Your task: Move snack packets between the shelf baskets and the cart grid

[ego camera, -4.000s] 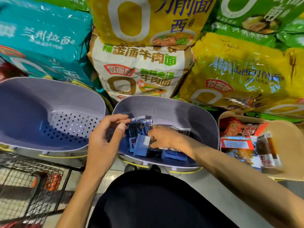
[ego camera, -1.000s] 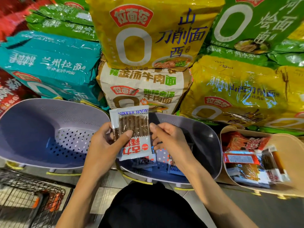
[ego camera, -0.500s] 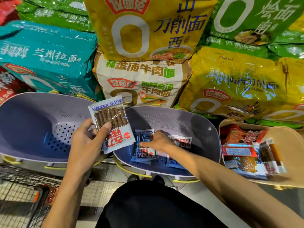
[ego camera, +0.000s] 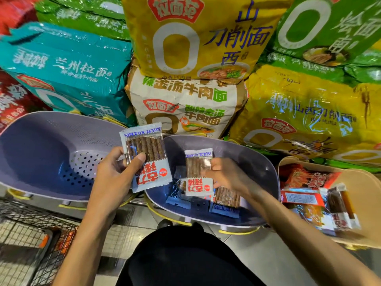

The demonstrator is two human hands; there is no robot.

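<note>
My left hand [ego camera: 115, 174] holds a white snack packet [ego camera: 147, 156] of brown sticks with red lettering, thumb across its front, between the two purple baskets. My right hand [ego camera: 226, 175] pinches a second packet of the same kind [ego camera: 198, 172] and holds it upright just above the middle purple basket [ego camera: 261, 162]. Several more packets [ego camera: 224, 200] lie on that basket's floor. The left purple basket [ego camera: 41, 145] has a perforated bottom and nothing in it. The wire cart grid [ego camera: 26, 240] sits at the lower left.
A beige basket [ego camera: 362, 195] at the right holds several red and orange snack packets [ego camera: 305, 182]. Large noodle bags [ego camera: 185, 96] are stacked behind all the baskets. My dark-clothed body [ego camera: 185, 259] fills the lower middle.
My right hand reached into the middle basket, took hold of a second packet and has lifted it. My left hand keeps the first packet, now held a little nearer the middle basket.
</note>
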